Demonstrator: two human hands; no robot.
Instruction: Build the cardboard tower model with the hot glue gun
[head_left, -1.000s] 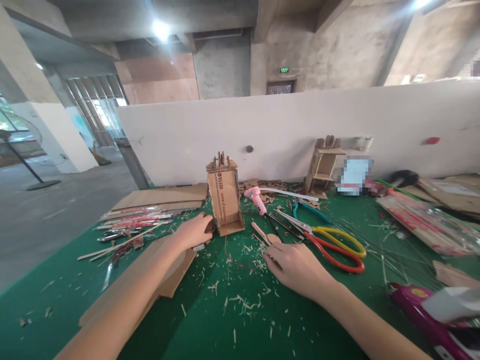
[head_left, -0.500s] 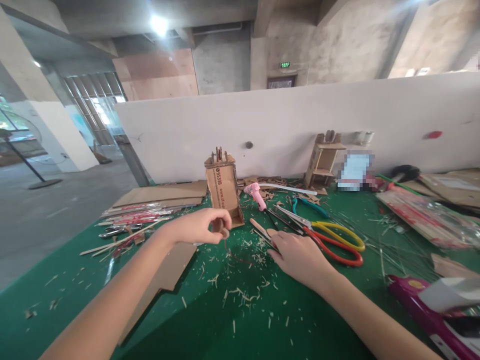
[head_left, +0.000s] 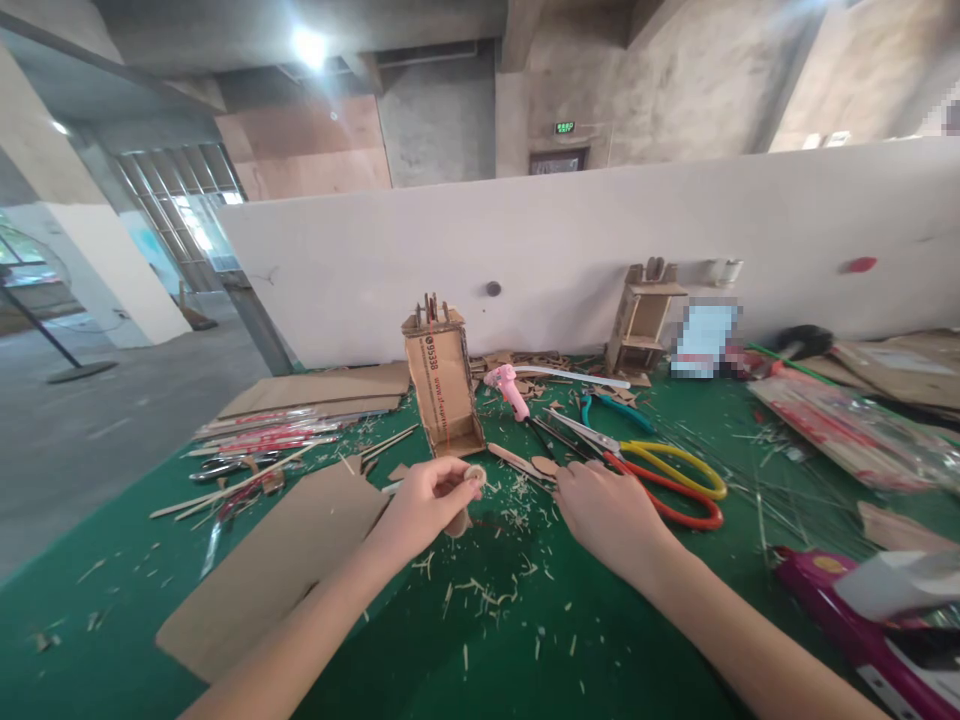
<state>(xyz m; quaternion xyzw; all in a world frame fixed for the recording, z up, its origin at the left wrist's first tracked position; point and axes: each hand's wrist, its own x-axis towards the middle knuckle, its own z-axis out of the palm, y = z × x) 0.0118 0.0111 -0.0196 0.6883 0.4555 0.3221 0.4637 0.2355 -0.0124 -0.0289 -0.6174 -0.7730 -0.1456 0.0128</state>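
Clock directions are taken from the left fingers, with twelve pointing away from the wearer.

- Left hand (head_left: 427,505): fingers pinched on a small disc (head_left: 476,476), held above the bench (head_left: 420,660). A rounded piece (head_left: 458,522) shows beneath; whether it is gripped cannot be told.
- Change: the left hand has come from the foot of the box to the space before it, disc now raised in the fingers. Judged meaning: the disc is ready to be handled, and the box stands by itself.
- Right hand (head_left: 611,510): three o'clock, low, fingers curled down beside an oval (head_left: 545,465) and a flat stick (head_left: 512,457). Cannot tell whether they grasp anything.
- Box (head_left: 441,385): cardboard, twelve o'clock, just beyond the left hand, upright with a slight lean; upright pieces on top.
- Glue gun (head_left: 511,392): pink, one o'clock, beside the box.
- Pliers (head_left: 622,412): teal, two o'clock.
- Scissors (head_left: 667,485): three o'clock, near the right hand, red and yellow handles.
- Second box (head_left: 646,318): between one and two, against the partition (head_left: 360,270).
- Cardboard (head_left: 262,570): flat, eight o'clock.
- Thin sticks (head_left: 225,490): nine o'clock.
- Purple tool (head_left: 832,620): four o'clock, at the near edge of view.
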